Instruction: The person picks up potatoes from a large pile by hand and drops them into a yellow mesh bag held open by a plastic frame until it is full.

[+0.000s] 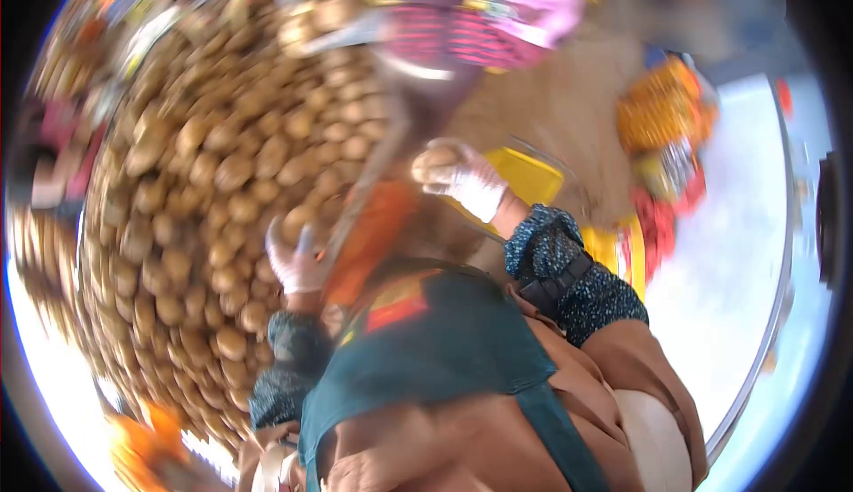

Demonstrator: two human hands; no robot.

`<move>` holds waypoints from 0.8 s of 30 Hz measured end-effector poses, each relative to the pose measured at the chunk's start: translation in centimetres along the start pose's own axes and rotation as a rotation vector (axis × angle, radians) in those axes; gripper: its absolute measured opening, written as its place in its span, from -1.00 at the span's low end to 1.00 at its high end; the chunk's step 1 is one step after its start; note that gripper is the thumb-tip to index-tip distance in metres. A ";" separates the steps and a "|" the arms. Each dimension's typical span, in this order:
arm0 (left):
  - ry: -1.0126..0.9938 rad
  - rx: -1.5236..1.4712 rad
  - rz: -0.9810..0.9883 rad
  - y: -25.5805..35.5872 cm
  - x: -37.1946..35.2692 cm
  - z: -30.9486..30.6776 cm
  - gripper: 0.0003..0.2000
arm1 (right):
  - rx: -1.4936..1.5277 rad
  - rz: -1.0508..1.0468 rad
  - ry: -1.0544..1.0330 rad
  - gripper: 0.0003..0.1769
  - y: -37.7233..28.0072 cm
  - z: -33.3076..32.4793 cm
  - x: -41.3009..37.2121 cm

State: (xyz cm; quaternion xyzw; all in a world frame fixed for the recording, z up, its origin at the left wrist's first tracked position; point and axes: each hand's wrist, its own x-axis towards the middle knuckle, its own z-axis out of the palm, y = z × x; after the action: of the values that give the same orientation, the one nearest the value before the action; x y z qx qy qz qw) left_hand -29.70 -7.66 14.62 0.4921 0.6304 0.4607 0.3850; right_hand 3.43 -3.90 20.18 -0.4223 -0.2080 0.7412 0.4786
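My right hand [478, 187], in a white glove, is closed around a round brown potato [434, 165]. It is held near a yellow crate [530, 175], to the right of the heap's edge board. My left hand [299, 265], also gloved, is over the near right edge of a large heap of potatoes [235, 172]. Its fingers are spread and no potato shows in it. Orange cloth or netting [378, 234] hangs between my hands, beside the board [355, 203]. Motion blurs much of the view.
Across from me is a person in pink and purple clothing [471, 30]. Further people are blurred at the far left. An orange mesh sack [662, 110] sits at the right, with red netting [657, 226] below it. Brown flooring or board [551, 92] extends beyond the crate.
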 end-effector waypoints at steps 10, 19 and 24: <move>-0.143 0.252 -0.111 -1.4 2.6 2.9 -0.45 | 0.315 0.019 0.982 -0.51 17.3 -20.4 -29.4; -0.125 0.466 -0.180 6.0 0.3 7.7 -0.48 | 0.661 0.176 1.665 -0.48 32.1 -22.2 -47.7; -0.112 0.566 -0.066 8.2 0.7 9.1 -0.50 | 0.365 0.269 1.800 -0.52 35.3 -24.1 -50.3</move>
State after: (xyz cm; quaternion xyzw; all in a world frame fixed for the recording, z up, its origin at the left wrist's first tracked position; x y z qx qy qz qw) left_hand -19.15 -4.44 19.92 0.5840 0.7272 0.2257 0.2813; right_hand 13.79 -66.77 3.12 -0.7773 0.4124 0.2045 0.4287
